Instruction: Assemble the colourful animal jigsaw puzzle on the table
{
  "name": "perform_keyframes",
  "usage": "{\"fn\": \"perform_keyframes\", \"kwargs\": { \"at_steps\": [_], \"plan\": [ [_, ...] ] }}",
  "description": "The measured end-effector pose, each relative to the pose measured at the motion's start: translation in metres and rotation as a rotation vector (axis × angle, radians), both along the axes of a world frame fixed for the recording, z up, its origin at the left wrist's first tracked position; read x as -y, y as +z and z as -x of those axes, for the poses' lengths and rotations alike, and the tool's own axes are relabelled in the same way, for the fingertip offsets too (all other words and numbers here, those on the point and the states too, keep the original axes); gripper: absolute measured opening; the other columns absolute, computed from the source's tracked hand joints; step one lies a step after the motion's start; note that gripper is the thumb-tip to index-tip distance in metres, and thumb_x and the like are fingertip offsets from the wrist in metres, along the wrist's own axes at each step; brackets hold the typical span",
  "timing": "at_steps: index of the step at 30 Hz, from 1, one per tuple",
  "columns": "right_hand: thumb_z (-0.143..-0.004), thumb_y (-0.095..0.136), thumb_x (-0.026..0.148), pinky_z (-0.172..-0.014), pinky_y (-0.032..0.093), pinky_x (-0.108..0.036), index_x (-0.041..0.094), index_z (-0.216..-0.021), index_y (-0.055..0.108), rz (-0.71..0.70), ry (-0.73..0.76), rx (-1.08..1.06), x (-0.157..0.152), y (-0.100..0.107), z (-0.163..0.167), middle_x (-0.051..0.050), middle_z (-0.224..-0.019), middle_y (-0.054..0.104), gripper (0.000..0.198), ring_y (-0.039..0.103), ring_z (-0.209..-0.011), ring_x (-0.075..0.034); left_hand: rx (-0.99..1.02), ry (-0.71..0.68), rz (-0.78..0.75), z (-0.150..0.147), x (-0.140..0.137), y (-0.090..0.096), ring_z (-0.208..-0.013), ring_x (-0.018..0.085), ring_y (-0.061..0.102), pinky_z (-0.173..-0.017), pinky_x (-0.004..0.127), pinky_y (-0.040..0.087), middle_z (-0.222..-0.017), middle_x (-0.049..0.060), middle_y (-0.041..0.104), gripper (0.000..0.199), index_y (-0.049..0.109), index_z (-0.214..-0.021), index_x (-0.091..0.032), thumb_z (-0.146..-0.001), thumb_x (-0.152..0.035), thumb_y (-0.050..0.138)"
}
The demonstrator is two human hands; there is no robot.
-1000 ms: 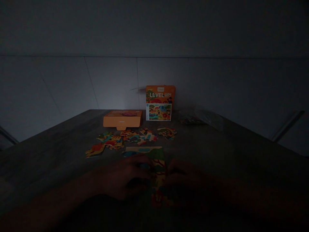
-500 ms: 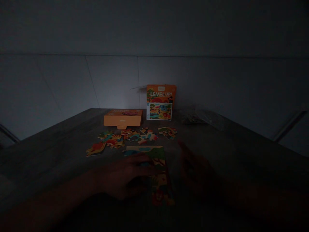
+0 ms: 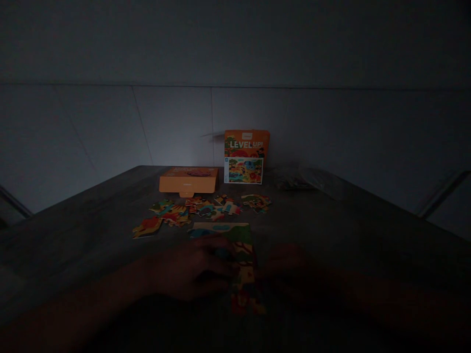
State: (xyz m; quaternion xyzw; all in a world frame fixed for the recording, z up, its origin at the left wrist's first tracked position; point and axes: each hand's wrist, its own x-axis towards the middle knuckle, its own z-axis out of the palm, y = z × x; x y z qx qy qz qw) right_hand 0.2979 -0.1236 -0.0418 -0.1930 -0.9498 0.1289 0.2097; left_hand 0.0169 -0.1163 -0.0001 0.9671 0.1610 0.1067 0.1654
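Dimly, the half-open left hand partly hides the puzzle; its hold, and the right hand's state, I cannot tell.

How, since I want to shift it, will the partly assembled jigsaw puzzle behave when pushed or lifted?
The partly assembled jigsaw puzzle probably slides, lying flat on the table. Lifted by one edge, it may bend or separate, since the loose pieces show interlocking tabs. Those pieces look thin, so it's likely light.

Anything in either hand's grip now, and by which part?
The left hand, spread over the puzzle, shows no hold. The right hand, by the puzzle's right edge, is too dark to tell.
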Motion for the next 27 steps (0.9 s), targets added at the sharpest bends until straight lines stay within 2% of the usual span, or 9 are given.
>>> {"fn": "perform_keyframes", "kwargs": {
  "at_steps": [5, 9, 12, 16, 21, 24, 27],
  "plan": [
    [-0.083, 0.047, 0.01, -0.063, 0.046, -0.023, 0.019, -0.104, 0.071, 0.039, -0.017, -0.016, 0.001, -0.001, -0.002, -0.006, -0.082, 0.072, 0.033, 0.064, -0.071, -0.014, -0.01, 0.011, -0.06, 0.003, -0.004, -0.002, -0.118, 0.022, 0.056, -0.101, 0.032, 0.048, -0.127, 0.008, 0.06, 0.03, 0.067, -0.117, -0.023, -0.088, -0.015, 0.061],
    [-0.083, 0.047, 0.011, -0.066, 0.049, -0.025, 0.019, -0.103, 0.072, 0.037, -0.037, -0.004, 0.002, 0.0, -0.003, -0.006, -0.087, 0.073, 0.034, 0.065, -0.074, -0.015, -0.074, 0.048, -0.199, 0.015, -0.014, 0.006, -0.104, 0.022, 0.06, -0.09, 0.032, 0.049, -0.105, 0.007, 0.066, 0.011, 0.072, -0.088, -0.02, -0.088, -0.018, 0.062],
    [-0.083, 0.047, 0.011, -0.069, 0.05, -0.025, 0.02, -0.105, 0.072, 0.043, -0.032, -0.017, 0.001, 0.0, -0.004, -0.006, -0.09, 0.074, 0.034, 0.067, -0.078, -0.015, -0.19, 0.108, -0.219, 0.03, -0.025, 0.015, -0.087, 0.02, 0.061, -0.077, 0.029, 0.047, -0.084, 0.006, 0.065, 0.022, 0.067, -0.066, -0.017, -0.087, -0.022, 0.065],
    [-0.084, 0.047, 0.012, -0.067, 0.05, -0.024, 0.022, -0.108, 0.071, 0.056, 0.005, -0.016, -0.001, -0.002, -0.004, -0.005, -0.088, 0.074, 0.035, 0.066, -0.076, -0.014, -0.315, 0.193, -0.042, 0.054, -0.04, 0.022, -0.066, 0.013, 0.055, -0.058, 0.024, 0.038, -0.067, 0.002, 0.058, 0.029, 0.066, -0.058, -0.017, -0.087, -0.02, 0.064],
    [-0.083, 0.047, 0.01, -0.069, 0.05, -0.024, 0.021, -0.107, 0.071, 0.049, -0.017, -0.003, -0.002, -0.005, -0.005, -0.005, -0.087, 0.074, 0.036, 0.067, -0.077, -0.014, -0.38, 0.304, 0.252, 0.07, -0.051, 0.023, -0.053, 0.011, 0.048, -0.048, 0.022, 0.028, -0.054, -0.001, 0.052, 0.026, 0.071, -0.06, -0.018, -0.084, -0.027, 0.067],
    [-0.081, 0.047, 0.01, -0.068, 0.05, -0.025, 0.02, -0.105, 0.071, 0.018, -0.019, -0.005, -0.001, -0.004, -0.004, -0.005, -0.088, 0.074, 0.035, 0.067, -0.077, -0.015, -0.363, 0.369, 0.344, 0.07, -0.05, 0.022, -0.046, 0.009, 0.042, -0.044, 0.023, 0.024, -0.048, -0.003, 0.048, 0.029, 0.069, -0.055, -0.016, -0.08, -0.031, 0.069],
    [-0.082, 0.048, 0.01, -0.068, 0.05, -0.025, 0.02, -0.104, 0.071, 0.021, -0.054, 0.037, 0.002, 0.001, -0.004, -0.006, -0.087, 0.074, 0.034, 0.067, -0.076, -0.015, -0.34, 0.375, 0.402, 0.069, -0.047, 0.025, -0.046, 0.011, 0.044, -0.046, 0.024, 0.028, -0.05, -0.002, 0.056, 0.024, 0.073, -0.059, -0.018, -0.077, -0.034, 0.071]
  ]
}}
